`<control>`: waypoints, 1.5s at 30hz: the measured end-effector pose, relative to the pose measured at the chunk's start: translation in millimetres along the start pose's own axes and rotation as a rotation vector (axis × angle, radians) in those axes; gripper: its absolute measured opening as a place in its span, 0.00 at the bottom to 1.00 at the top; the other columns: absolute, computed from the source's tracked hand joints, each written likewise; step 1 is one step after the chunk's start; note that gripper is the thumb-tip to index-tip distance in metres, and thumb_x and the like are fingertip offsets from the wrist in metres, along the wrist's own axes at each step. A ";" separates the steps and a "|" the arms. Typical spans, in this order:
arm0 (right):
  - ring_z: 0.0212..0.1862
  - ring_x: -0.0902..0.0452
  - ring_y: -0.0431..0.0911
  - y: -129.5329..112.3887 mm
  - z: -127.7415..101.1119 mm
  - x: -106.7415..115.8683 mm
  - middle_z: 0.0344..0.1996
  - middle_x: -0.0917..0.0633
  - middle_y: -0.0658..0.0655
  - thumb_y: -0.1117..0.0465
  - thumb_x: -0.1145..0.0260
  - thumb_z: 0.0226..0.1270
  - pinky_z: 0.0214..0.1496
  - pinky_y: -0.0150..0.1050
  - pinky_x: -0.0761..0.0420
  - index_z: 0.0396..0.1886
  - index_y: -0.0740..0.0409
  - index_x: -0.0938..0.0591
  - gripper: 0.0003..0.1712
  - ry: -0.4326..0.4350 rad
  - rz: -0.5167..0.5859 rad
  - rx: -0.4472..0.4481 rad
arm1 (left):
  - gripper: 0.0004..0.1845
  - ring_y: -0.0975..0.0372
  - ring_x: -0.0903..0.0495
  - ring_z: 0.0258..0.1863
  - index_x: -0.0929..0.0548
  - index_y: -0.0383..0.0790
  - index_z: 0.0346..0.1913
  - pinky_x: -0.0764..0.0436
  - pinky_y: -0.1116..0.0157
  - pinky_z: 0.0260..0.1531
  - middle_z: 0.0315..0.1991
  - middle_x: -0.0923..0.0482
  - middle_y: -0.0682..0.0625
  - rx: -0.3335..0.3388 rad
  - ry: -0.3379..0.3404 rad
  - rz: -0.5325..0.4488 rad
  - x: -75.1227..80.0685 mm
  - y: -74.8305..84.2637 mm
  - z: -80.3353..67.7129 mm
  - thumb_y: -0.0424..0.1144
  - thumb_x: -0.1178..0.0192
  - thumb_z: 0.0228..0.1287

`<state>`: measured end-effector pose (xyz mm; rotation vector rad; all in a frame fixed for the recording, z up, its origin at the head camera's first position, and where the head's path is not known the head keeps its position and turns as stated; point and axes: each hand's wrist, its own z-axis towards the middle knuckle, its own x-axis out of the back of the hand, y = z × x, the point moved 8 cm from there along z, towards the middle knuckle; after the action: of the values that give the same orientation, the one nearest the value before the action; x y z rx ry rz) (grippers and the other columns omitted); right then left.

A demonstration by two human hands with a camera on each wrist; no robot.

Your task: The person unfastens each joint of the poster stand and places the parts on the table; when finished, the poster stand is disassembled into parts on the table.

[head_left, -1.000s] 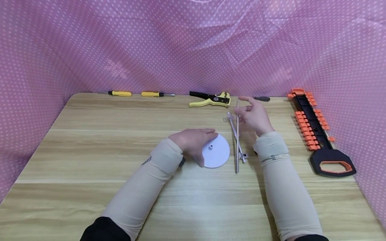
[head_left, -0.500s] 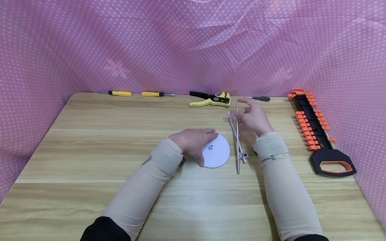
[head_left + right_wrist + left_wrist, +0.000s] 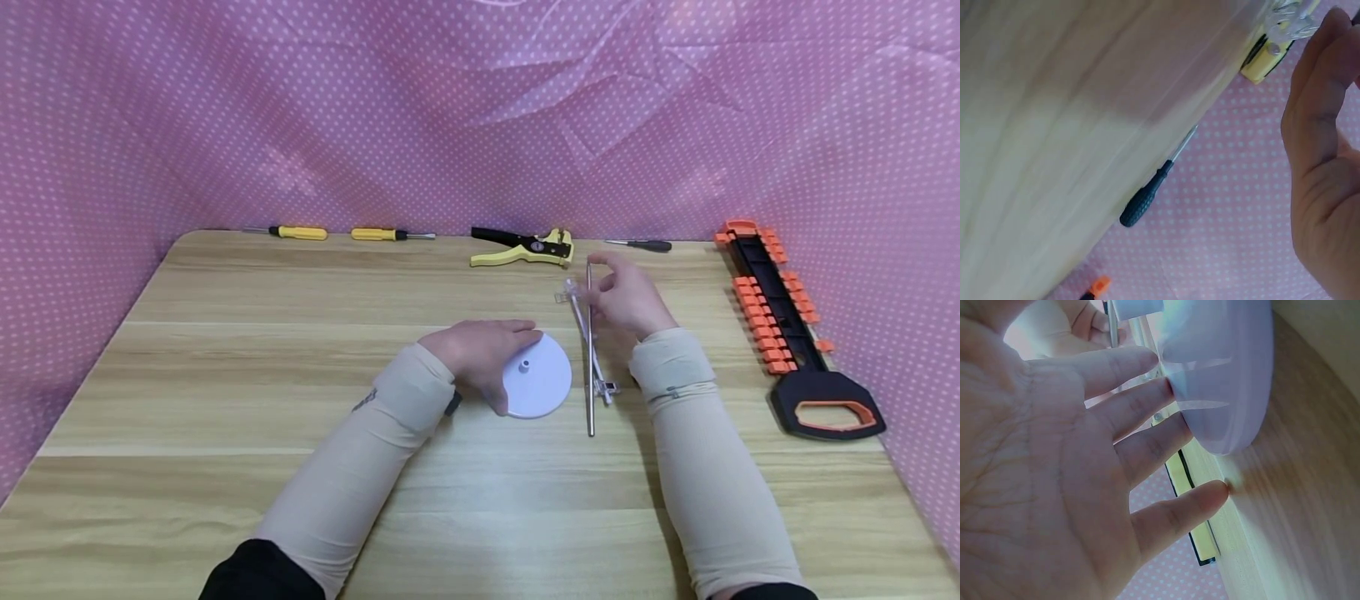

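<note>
A white round disc (image 3: 542, 385) with a small hub lies flat on the wooden table (image 3: 225, 375). My left hand (image 3: 480, 348) rests on its left rim with straight fingers; the left wrist view shows these fingers (image 3: 1141, 406) against the disc (image 3: 1222, 381) edge. Right of the disc lies a thin metal rod (image 3: 590, 375), crossed by a clear plastic arm (image 3: 579, 321) with clips. My right hand (image 3: 617, 292) curls its fingers round the rod's far end. In the right wrist view my right hand (image 3: 1325, 162) shows curled fingers, with the rod out of sight.
Along the back edge lie two yellow screwdrivers (image 3: 300, 232) (image 3: 388, 235), a yellow-black wire stripper (image 3: 525, 247) and a black screwdriver (image 3: 643, 245) (image 3: 1146, 200). A black-and-orange saw (image 3: 787, 325) lies at the right edge. Pink dotted cloth walls the table in.
My right hand's fingers have gone from spread to curled round the rod's far end. The rod has slid a little toward me. The left hand and disc have not moved.
</note>
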<state>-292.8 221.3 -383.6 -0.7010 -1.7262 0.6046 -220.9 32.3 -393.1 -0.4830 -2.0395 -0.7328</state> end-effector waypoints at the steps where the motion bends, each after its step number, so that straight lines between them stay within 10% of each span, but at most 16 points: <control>1: 0.41 0.13 0.52 -0.1 0.3 -0.6 0.52 0.13 0.66 0.59 0.31 0.76 0.50 0.47 0.12 0.84 0.52 0.37 0.41 0.001 -0.029 0.008 | 0.66 0.51 0.44 0.84 0.46 0.48 0.87 0.38 0.55 0.83 0.88 0.51 0.49 0.002 -0.001 -0.002 0.0 -0.1 0.0 0.50 0.14 0.49; 45: 0.44 0.16 0.55 1.4 -3.7 -8.6 0.50 0.13 0.66 0.61 0.32 0.75 0.43 0.44 0.16 0.81 0.57 0.33 0.38 -0.007 -0.171 -0.009 | 0.66 0.52 0.45 0.85 0.46 0.46 0.87 0.40 0.54 0.83 0.88 0.51 0.48 -0.011 -0.005 0.012 1.0 1.2 -1.0 0.50 0.15 0.49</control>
<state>-287.2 216.3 -389.4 -0.5514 -1.7753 0.4819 -220.1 32.6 -391.4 -0.5030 -2.0367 -0.7363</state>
